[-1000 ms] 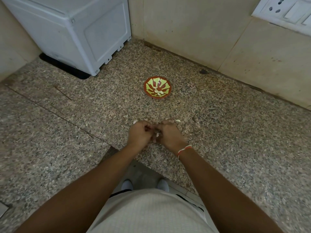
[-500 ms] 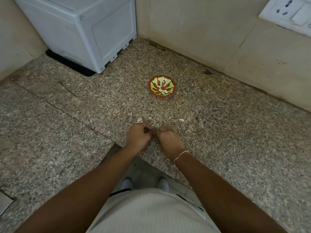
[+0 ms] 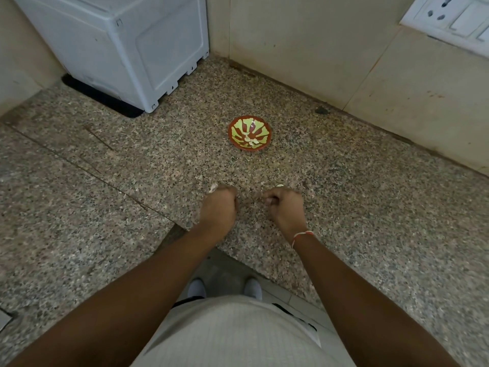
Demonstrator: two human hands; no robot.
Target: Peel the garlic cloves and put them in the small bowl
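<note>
Small bowl [image 3: 249, 132], red with yellow-green pattern, on the speckled counter [image 3: 370, 207] far of both hands, holding a few pale peeled garlic cloves [image 3: 250, 140]. Left hand [image 3: 218, 207] and right hand [image 3: 285, 207] apart, fingers curled; whether either pinches a clove cannot be told. White appliance [image 3: 127, 46] far left.

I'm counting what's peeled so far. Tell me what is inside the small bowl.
The small bowl holds a few pale peeled garlic cloves near its bottom. They are too small to count, and nothing covers them.
</note>
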